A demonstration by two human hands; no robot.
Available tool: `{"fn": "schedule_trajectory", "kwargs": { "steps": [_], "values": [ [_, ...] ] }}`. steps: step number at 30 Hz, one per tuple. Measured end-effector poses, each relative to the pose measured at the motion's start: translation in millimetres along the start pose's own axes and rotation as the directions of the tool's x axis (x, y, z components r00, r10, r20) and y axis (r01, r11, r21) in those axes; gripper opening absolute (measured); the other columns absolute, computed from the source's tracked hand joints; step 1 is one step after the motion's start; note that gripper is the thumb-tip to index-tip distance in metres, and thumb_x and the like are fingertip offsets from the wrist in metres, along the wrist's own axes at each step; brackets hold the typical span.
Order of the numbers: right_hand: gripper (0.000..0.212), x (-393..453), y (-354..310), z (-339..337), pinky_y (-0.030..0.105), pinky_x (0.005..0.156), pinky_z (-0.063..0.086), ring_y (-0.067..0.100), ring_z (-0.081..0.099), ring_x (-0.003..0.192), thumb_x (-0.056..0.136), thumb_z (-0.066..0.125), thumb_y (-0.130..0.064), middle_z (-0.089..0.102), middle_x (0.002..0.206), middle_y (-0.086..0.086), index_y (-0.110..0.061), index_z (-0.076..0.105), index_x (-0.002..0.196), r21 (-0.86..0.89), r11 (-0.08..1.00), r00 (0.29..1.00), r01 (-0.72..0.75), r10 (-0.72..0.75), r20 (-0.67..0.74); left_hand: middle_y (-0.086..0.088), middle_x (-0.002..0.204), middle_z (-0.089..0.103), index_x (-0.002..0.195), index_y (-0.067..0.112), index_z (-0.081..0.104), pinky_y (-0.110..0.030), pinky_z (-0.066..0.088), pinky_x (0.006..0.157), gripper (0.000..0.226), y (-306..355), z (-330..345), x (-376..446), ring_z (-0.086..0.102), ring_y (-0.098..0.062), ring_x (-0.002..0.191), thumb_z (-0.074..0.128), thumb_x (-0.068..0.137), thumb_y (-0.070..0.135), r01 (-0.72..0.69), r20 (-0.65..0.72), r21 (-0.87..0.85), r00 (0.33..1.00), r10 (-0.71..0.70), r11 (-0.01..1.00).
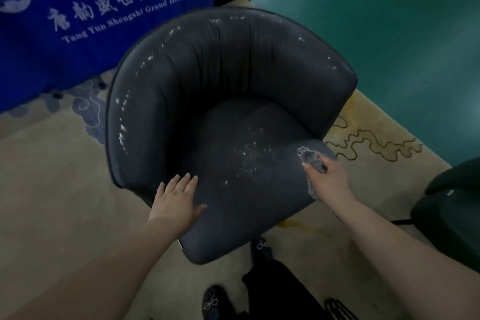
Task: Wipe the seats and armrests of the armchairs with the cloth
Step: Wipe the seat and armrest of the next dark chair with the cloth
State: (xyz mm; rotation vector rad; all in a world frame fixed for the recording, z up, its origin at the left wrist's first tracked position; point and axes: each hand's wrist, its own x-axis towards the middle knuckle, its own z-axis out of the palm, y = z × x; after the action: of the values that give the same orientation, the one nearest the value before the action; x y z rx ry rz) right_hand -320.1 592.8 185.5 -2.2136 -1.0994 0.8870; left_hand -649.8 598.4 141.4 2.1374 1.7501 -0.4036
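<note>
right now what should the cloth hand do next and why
Probably sweep the cloth in the right hand leftward across the seat: white specks sit beside it, and the left hand lies flat on the seat's front.

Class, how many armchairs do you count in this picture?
2: the grey armchair in the centre, speckled white, and a dark one cut off at the right edge. Others may lie outside the view.
</note>
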Motion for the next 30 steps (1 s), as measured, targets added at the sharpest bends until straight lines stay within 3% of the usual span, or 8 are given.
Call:
{"fn": "schedule_trajectory", "kwargs": {
  "steps": [4,8,11,17,21,26,30],
  "values": [
    [0.034,22,17,9,0.026,0.08,0.041,0.017,0.056,0.091,0.091,0.062,-0.03,0.06,0.115,0.012,-0.015,0.061,0.121,-0.007,0.999,0.997,0.044,-0.043,0.064,0.004,0.162,0.008,0.154,0.025,0.008,-0.045,0.007,0.119,0.082,12,28,-1,0.005,-0.02,0.148,0.042,0.09,0.063,0.083,0.032,-0.05,0.996,-0.082,0.995],
    [0.042,65,23,15,0.023,0.08,0.038,0.019,0.057,0.098,0.092,0.059,-0.036,0.057,0.119,0.012,-0.015,0.056,0.128,-0.081,0.993,0.982,0.088,-0.072,0.176,0.004,0.162,0.007,0.154,0.027,0.005,-0.047,0.008,0.119,0.088,29,40,18,0.005,-0.021,0.148,0.047,0.087,0.065,0.182,0.076,-0.095,0.982,-0.175,0.979],
    [0.03,106,22,17,0.022,0.072,0.04,0.02,0.061,0.094,0.091,0.059,-0.032,0.061,0.108,0.013,-0.016,0.064,0.116,-0.091,0.978,0.951,0.187,-0.157,0.268,0.004,0.162,0.006,0.154,0.027,0.004,-0.047,0.01,0.119,0.095,48,48,37,0.005,-0.022,0.148,0.052,0.082,0.068,0.28,0.104,-0.155,0.958,-0.266,0.947],
    [0.03,178,35,43,0.032,0.089,0.047,0.02,0.06,0.097,0.092,0.059,-0.031,0.057,0.108,0.014,-0.017,0.062,0.119,-0.135,0.932,0.858,0.338,-0.246,0.452,0.004,0.162,0.002,0.154,0.029,-0.001,-0.048,0.013,0.119,0.106,77,85,81,0.005,-0.025,0.148,0.058,0.076,0.071,0.413,0.183,-0.207,0.907,-0.379,0.887],
    [0.035,200,54,91,0.012,0.077,0.034,-0.005,0.048,0.083,0.092,0.059,-0.032,0.045,0.109,-0.002,-0.032,0.056,0.127,-0.114,0.928,0.839,0.354,-0.261,0.478,0.005,0.162,-0.003,0.153,0.032,-0.005,-0.05,0.014,0.118,0.115,72,122,110,0.002,-0.026,0.148,0.064,0.07,0.072,0.482,0.221,-0.239,0.872,-0.436,0.843],
    [0.038,208,78,166,-0.002,0.072,0.034,-0.007,0.05,0.086,0.091,0.06,-0.031,0.042,0.103,-0.008,-0.036,0.054,0.128,-0.036,0.911,0.769,0.412,-0.326,0.549,0.007,0.157,-0.027,0.149,0.037,-0.016,-0.06,0.013,0.115,0.126,53,180,144,-0.014,-0.029,0.147,0.067,0.062,0.075,0.535,0.287,-0.196,0.832,-0.474,0.822],
    [0.04,201,94,221,-0.009,0.078,0.027,-0.018,0.046,0.09,0.088,0.064,-0.027,0.039,0.098,-0.016,-0.038,0.056,0.126,0.075,0.856,0.68,0.512,-0.457,0.573,0.007,0.149,-0.042,0.145,0.038,-0.027,-0.06,0.012,0.115,0.137,44,219,158,-0.023,-0.03,0.144,0.067,0.054,0.08,0.52,0.28,-0.221,0.844,-0.457,0.825]
  ]
}}
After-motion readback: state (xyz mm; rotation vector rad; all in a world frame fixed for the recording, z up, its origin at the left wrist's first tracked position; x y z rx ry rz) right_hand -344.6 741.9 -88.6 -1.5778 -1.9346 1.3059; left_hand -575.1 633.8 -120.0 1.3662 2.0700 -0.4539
